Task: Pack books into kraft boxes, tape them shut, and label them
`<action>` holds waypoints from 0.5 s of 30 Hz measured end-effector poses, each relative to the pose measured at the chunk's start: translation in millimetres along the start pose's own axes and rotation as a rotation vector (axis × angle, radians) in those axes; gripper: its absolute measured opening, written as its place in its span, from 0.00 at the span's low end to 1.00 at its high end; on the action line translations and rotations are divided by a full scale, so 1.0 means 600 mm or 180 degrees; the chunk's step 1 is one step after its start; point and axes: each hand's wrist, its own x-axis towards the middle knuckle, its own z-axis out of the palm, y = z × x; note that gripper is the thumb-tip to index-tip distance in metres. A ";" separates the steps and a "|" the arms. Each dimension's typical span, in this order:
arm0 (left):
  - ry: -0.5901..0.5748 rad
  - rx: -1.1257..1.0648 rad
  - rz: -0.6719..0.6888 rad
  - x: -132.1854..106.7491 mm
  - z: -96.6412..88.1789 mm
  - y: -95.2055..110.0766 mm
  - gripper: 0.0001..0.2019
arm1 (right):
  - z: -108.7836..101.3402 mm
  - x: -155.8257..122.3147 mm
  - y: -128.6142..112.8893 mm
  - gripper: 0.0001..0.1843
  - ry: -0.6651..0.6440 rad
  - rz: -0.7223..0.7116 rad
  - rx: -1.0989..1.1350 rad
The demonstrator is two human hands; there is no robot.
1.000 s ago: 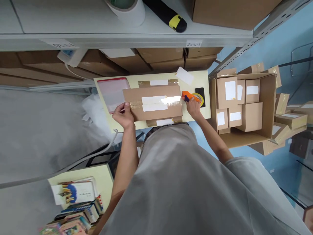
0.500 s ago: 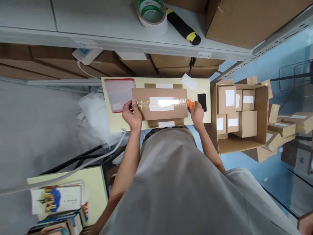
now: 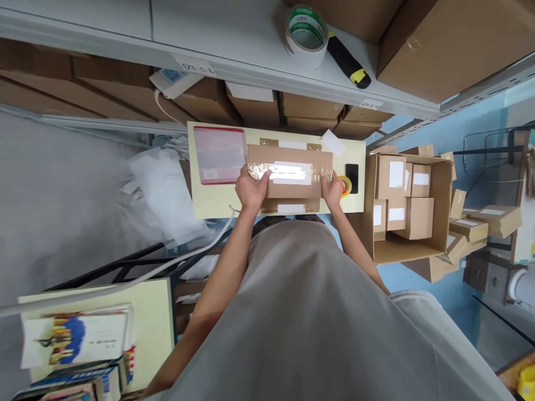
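Observation:
A cardboard box point(image 3: 298, 191) lies on the pale yellow table point(image 3: 221, 200), with clear tape and a white label point(image 3: 281, 177) along its top. My left hand point(image 3: 251, 189) grips its left end, thumb on the top face. At the right end my right hand point(image 3: 331, 191) holds the box too, fingers partly hidden by the hand. Beside that hand sits an orange and yellow tape dispenser point(image 3: 345, 185), apart from the grip. Parts of other taped, labelled cardboard point(image 3: 291, 206) show in front of and behind the box.
Left on the table is a clear, red-edged pouch point(image 3: 219, 156); right, a black phone point(image 3: 352, 177) and a white paper slip point(image 3: 333, 143). An open carton point(image 3: 412, 250) holds several boxes. A shelf above bears a tape roll point(image 3: 307, 53) and a black-yellow cutter point(image 3: 349, 62).
My right hand has let go of the tape dispenser and taken the box's right end. My left hand has shifted its grip, its thumb now on the box top. The camera view has swung slightly.

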 end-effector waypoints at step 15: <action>0.0148 -0.1020 0.0858 -0.056 -0.224 0.035 0.28 | -0.114 -0.164 -0.082 0.50 0.0799 -0.0417 0.1177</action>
